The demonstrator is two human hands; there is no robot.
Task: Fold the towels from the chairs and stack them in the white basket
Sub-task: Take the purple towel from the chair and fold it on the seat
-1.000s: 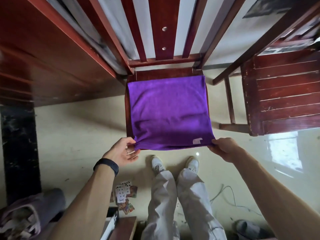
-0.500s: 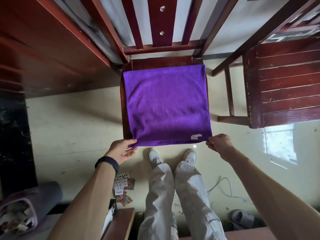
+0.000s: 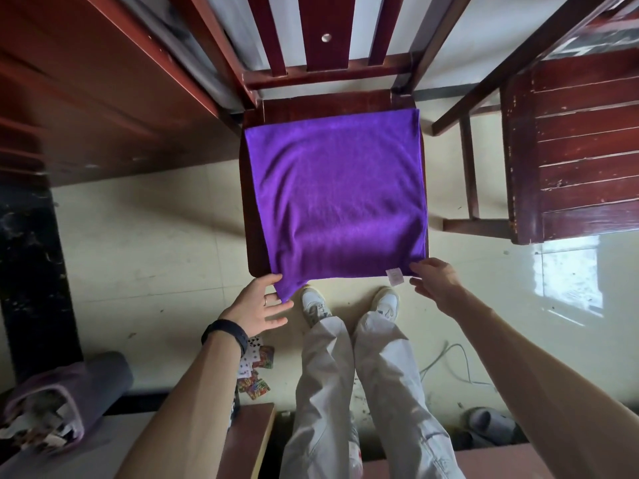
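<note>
A dark red wooden chair [image 3: 328,102] carries a purple towel [image 3: 337,198] spread flat over its seat, the near edge overhanging at 6 o'clock. The tiled floor [image 3: 145,243] below holds scattered playing cards [image 3: 259,354] at 7 o'clock.

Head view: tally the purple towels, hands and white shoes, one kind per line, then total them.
Purple towel: 1
Hands: 2, left hand and right hand
White shoes: 2
Total: 5

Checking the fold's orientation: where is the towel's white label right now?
Head view: the white label sits on the near edge of the purple towel, by its right corner, just left of the right hand.
</note>
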